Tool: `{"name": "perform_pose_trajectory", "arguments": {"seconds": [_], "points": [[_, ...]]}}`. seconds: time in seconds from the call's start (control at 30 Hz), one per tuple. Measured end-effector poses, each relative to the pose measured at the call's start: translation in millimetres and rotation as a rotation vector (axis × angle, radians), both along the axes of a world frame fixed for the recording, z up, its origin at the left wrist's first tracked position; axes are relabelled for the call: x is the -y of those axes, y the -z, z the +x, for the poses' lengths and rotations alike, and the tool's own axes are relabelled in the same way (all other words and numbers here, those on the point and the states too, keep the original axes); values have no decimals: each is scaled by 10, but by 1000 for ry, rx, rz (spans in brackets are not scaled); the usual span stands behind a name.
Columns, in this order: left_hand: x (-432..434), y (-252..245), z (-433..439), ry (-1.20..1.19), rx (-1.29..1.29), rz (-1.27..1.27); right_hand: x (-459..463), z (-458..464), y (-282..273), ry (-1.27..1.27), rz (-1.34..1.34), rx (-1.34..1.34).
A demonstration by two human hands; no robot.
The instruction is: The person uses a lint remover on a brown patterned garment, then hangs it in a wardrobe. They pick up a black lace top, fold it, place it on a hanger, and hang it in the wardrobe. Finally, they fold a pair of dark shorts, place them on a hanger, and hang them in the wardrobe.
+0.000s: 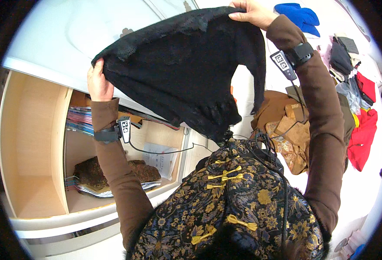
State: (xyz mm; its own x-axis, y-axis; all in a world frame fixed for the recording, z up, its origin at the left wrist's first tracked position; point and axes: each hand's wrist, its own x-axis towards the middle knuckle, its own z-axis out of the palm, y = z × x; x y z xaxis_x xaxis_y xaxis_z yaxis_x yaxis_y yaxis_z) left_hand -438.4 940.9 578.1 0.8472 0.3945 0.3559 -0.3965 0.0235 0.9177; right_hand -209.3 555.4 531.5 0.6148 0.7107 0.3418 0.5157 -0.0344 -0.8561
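A black knit garment (184,61) is stretched between my two raised hands. My left hand (100,83) grips its left upper corner, with the fingers partly hidden behind the cloth. At the upper right, my right hand (251,13) pinches the other end of the top edge between thumb and fingers. The garment's body hangs down toward my chest, and a sleeve-like strip drops on the right, with a gap between it and the body. Its lower end reaches the front of my patterned vest (233,191), where I cannot tell whether they touch.
To the left, a wooden cabinet (31,146) holds stacked magazines or papers (79,120) and a dark brown textile (93,174). Brown garments (295,130), a red garment (363,139) and a blue garment (298,18) lie on a white surface at right. Cables (165,152) run from both wrist devices.
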Motion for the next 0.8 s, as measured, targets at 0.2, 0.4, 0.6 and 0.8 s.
{"name": "perform_pose_trajectory", "arguments": {"seconds": [0.2, 0.4, 0.6, 0.8], "points": [[90, -76, -17, -15, -146, -34, -45, 0, 90, -72, 270, -460], [58, -40, -27, 94, -156, 15, 33, 156, 201, -199, 436, -600], [-242, 87, -21, 203, -182, -27, -30, 210, 273, -433, 387, -677], [-379, 128, -68, 131, -189, -97, -131, 117, 274, -358, 389, -727]]}}
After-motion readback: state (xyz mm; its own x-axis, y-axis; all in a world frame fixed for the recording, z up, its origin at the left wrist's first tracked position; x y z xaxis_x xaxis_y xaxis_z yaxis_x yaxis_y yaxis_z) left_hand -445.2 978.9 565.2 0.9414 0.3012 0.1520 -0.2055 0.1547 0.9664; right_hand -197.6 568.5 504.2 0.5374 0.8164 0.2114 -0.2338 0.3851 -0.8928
